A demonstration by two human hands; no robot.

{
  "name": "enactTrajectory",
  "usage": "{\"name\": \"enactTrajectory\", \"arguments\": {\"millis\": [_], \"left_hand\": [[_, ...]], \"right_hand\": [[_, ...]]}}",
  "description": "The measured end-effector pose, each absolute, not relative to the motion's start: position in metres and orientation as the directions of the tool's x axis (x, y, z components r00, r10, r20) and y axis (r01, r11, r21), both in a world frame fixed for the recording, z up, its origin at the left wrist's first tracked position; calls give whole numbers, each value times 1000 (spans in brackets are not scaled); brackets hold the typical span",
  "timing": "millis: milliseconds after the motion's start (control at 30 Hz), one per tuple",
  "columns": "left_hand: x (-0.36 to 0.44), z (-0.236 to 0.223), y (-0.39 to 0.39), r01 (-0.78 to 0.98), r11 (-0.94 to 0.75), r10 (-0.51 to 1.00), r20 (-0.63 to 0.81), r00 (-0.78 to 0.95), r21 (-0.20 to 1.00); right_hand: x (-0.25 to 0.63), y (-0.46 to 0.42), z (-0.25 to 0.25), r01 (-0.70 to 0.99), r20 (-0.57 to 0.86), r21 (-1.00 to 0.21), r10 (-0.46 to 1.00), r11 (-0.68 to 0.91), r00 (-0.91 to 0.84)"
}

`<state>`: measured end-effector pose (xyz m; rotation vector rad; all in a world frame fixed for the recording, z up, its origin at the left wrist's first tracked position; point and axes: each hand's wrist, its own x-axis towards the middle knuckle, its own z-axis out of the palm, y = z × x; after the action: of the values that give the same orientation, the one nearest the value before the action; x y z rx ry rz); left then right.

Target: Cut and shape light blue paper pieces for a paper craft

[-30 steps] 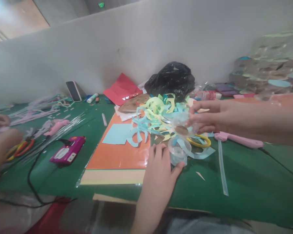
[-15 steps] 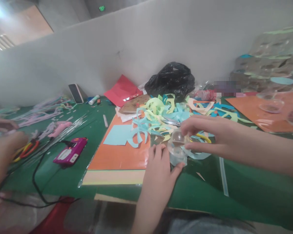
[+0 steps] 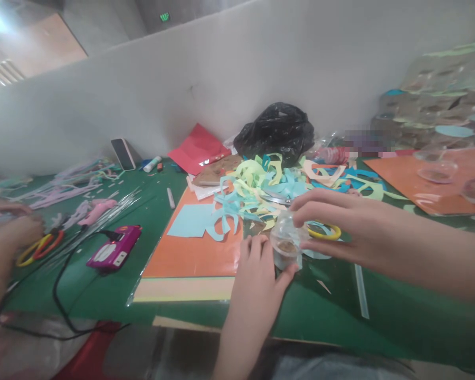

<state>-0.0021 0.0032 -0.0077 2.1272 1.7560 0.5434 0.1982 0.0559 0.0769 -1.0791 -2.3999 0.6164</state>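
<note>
My left hand point(image 3: 257, 272) rests on the green table point(image 3: 399, 316), fingers curled, thumb against a small clear plastic cup point(image 3: 284, 257). My right hand point(image 3: 332, 224) reaches in from the right and pinches a second clear plastic cup point(image 3: 282, 232) with something brown inside, held right on top of the lower one. Just behind the two cups lie yellow-handled scissors point(image 3: 326, 232) and a heap of cut paper strips point(image 3: 261, 184) in blue, green and yellow.
An orange sheet point(image 3: 193, 256) with a light blue square point(image 3: 187, 220) lies left of my hands. A magenta corded device point(image 3: 113, 248), black bag point(image 3: 276, 129), phone point(image 3: 122, 153), red paper point(image 3: 198, 146) and clear dishes point(image 3: 437, 171) surround them. Another person's hands point(image 3: 8, 229) work at far left.
My right hand has come down and left, bringing its clear cup from above the paper heap onto the cup by my left hand. My left hand has stayed put.
</note>
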Motion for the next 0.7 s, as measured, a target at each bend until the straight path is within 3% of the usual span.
{"name": "enactTrajectory", "arguments": {"millis": [200, 267, 433, 567, 700], "left_hand": [[-2, -8, 3, 848, -200, 980, 94, 176, 490], [-2, -7, 3, 849, -187, 982, 85, 167, 494], [-2, -6, 3, 846, -180, 984, 76, 164, 501], [-3, -7, 2, 848, -189, 982, 87, 168, 494], [-3, -8, 1, 842, -198, 980, 85, 180, 502]], "right_hand": [[194, 99, 87, 581, -3, -784, 934, 220, -357], [188, 129, 89, 520, -53, -840, 931, 155, -362], [143, 207, 91, 325, -67, -942, 901, 85, -429], [89, 254, 89, 346, -75, -936, 929, 59, -363], [55, 279, 80, 480, 20, -864, 961, 155, -275]]}}
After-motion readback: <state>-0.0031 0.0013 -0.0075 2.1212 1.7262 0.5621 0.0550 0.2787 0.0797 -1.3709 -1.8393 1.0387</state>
